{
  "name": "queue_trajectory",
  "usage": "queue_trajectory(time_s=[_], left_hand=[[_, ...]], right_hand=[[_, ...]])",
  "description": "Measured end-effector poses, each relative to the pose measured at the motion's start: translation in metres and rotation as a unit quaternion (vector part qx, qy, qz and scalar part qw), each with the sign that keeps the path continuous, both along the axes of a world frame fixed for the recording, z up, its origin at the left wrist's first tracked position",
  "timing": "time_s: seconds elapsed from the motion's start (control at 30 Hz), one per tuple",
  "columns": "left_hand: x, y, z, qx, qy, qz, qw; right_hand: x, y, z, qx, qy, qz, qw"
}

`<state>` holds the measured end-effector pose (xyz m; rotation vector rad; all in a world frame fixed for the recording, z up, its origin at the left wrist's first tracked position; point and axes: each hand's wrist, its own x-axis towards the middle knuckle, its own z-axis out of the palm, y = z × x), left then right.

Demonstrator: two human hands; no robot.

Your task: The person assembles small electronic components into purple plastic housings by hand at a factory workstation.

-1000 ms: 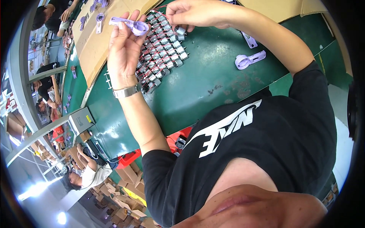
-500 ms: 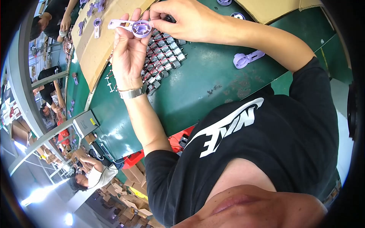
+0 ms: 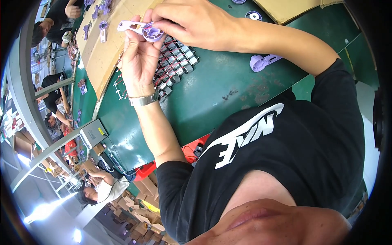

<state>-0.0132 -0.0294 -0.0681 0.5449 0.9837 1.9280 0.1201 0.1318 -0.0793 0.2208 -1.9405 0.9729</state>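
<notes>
A pale purple plastic shell (image 3: 153, 32), shaped like a small fan housing with a round spoked ring and a flat handle, lies across the fingers of my left hand (image 3: 141, 61). Its thumb and fingers grip the shell, ring to the right. My right hand (image 3: 196, 24) is bent over the ring, thumb and fingertips closed together at its rim. A thin reddish wire shows inside the ring; whatever else the right fingertips hold is hidden. Beneath both hands, several small silver motors with red wires (image 3: 177, 61) lie in rows on the green table (image 3: 212, 81).
Another purple shell (image 3: 263, 62) lies to the right, with a round purple part (image 3: 254, 16) beyond it. Cardboard (image 3: 110, 49) covers the far left, bearing more purple parts. A grey box (image 3: 93, 132) stands at the left edge. Co-workers sit along the left; one wears white (image 3: 110, 190).
My right hand has shifted left and closed in over the ring. The dark piece seen under its palm earlier is now out of sight. The left hand still holds the shell, barely moved.
</notes>
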Motion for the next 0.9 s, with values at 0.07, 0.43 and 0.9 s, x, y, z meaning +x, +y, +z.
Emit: queue_trajectory(time_s=[0.07, 0.43, 0.9], left_hand=[[-0.001, 0.000, -0.002, 0.007, -0.011, -0.007, 1.000], [0.000, 0.001, -0.008, 0.025, -0.054, -0.025, 0.998], [0.006, 0.002, -0.006, 0.041, -0.095, -0.028, 0.994]], right_hand=[[0.001, -0.004, -0.002, 0.004, -0.023, -0.010, 1.000], [0.001, -0.004, -0.001, -0.018, -0.028, -0.049, 0.998], [0.014, -0.008, 0.010, 0.012, -0.076, -0.019, 0.997]])
